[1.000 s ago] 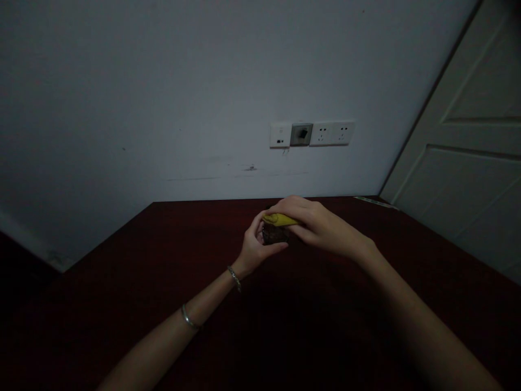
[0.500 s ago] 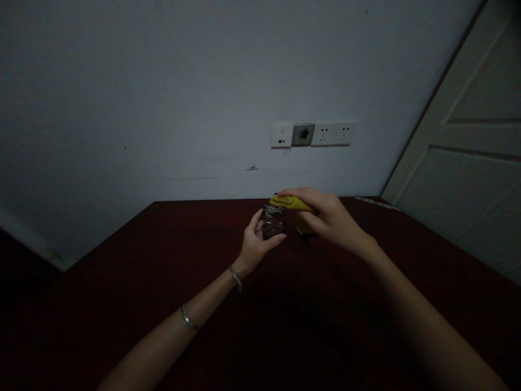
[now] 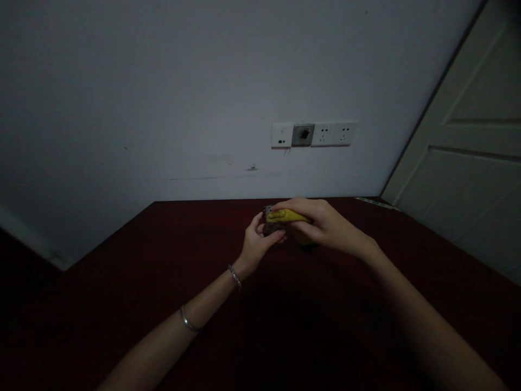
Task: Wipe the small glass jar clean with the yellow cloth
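Observation:
My left hand (image 3: 257, 244) is closed round a small, dark, see-through glass jar (image 3: 271, 227), its thumb along the near side. The jar is held up above the dark red table (image 3: 195, 239). A folded yellow cloth (image 3: 284, 215) is pinched between the thumb and fingers of my right hand (image 3: 328, 225). The cloth lies against the upper front of the jar and covers much of it, while a loose end hangs below my right palm. Whether the jar has an opening or a lid cannot be made out in the dim light.
Behind the table stands a pale wall (image 3: 195, 98) with a row of sockets (image 3: 331, 134) and a grey wall plate (image 3: 303, 134). A white panelled door (image 3: 468, 163) is at the right. A thin patterned strip (image 3: 376, 202) lies along the table's back right edge.
My right hand has moved down and slightly left, bringing the cloth from the jar's top onto its front. My left hand has stayed nearly in place, still holding the jar.

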A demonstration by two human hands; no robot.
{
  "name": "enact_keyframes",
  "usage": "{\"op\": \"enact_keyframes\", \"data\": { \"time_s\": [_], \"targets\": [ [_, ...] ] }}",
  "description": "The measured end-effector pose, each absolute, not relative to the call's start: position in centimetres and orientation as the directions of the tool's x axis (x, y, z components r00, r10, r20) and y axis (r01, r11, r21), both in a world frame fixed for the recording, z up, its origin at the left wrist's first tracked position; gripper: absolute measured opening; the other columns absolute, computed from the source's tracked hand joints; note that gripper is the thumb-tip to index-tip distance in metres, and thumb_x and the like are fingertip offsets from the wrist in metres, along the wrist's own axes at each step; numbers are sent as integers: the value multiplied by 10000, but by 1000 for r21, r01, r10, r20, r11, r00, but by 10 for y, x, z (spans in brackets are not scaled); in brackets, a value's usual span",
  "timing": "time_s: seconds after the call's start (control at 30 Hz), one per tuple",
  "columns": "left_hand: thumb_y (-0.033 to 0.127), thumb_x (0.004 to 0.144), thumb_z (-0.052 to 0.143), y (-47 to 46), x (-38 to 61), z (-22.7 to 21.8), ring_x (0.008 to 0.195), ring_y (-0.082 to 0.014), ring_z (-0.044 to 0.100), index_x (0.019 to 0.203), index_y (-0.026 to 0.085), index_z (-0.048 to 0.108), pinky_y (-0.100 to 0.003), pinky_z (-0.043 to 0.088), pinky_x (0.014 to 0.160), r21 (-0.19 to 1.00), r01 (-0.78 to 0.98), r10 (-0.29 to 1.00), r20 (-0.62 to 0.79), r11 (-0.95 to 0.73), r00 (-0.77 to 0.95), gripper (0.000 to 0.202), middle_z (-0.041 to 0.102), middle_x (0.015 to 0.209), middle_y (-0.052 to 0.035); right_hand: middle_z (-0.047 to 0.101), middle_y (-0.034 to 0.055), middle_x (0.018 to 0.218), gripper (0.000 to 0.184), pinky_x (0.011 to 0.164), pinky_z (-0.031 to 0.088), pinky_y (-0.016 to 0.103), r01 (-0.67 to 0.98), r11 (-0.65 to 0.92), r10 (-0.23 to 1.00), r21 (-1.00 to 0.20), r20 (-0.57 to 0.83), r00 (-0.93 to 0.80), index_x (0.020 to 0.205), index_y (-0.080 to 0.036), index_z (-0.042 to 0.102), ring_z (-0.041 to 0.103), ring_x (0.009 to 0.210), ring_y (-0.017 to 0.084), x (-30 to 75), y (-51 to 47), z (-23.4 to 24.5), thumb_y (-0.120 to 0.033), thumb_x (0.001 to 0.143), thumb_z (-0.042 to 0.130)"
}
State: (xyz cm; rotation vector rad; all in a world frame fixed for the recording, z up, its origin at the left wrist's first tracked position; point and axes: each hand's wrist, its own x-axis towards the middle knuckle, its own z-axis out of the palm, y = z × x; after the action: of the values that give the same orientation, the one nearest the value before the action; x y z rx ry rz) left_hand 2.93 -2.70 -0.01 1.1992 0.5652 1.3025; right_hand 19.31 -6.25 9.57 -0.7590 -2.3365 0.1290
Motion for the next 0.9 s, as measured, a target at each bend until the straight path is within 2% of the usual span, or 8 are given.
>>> {"op": "enact_keyframes", "data": {
  "time_s": [0.3, 0.53, 0.8, 0.9],
  "targets": [
    [234, 581, 823, -27, 30, -5, 759, -174, 645, 1211, 145, 451, -392, 551, 775, 909, -375, 908, 302, -182, 290, 736, 645, 961, -73, 648, 76, 1164, 391, 939, 458, 424, 549, 789, 552, -277, 711, -435, 1204, -215, 574, 588, 1084, 210, 201, -54, 89, -110, 852, 438],
    [208, 580, 822, -28, 31, -2, 878, -198, 632, 1228, 149, 446, -405, 537, 834, 899, -387, 906, 322, -203, 275, 751, 637, 1036, -93, 646, 76, 1140, 364, 920, 462, 378, 501, 825, 536, -262, 646, -544, 1180, -198, 571, 590, 1049, 183, 199, -52, 87, -89, 857, 444],
    [222, 597, 811, -25, 27, 1, 821, -185, 640, 1170, 152, 493, -341, 567, 727, 887, -414, 903, 333, -203, 270, 659, 646, 981, -75, 656, 53, 1138, 383, 906, 470, 353, 457, 836, 544, -302, 562, -624, 1189, -226, 581, 606, 1033, 177, 197, -70, 98, -104, 839, 483],
    [241, 612, 803, -25, 27, 1, 771, -178, 646, 1181, 145, 479, -348, 567, 708, 896, -407, 913, 306, -179, 272, 662, 645, 960, -75, 662, 48, 1139, 366, 900, 480, 342, 479, 815, 571, -327, 598, -563, 1176, -221, 593, 621, 1012, 173, 197, -71, 99, -115, 845, 479]
  ]
}}
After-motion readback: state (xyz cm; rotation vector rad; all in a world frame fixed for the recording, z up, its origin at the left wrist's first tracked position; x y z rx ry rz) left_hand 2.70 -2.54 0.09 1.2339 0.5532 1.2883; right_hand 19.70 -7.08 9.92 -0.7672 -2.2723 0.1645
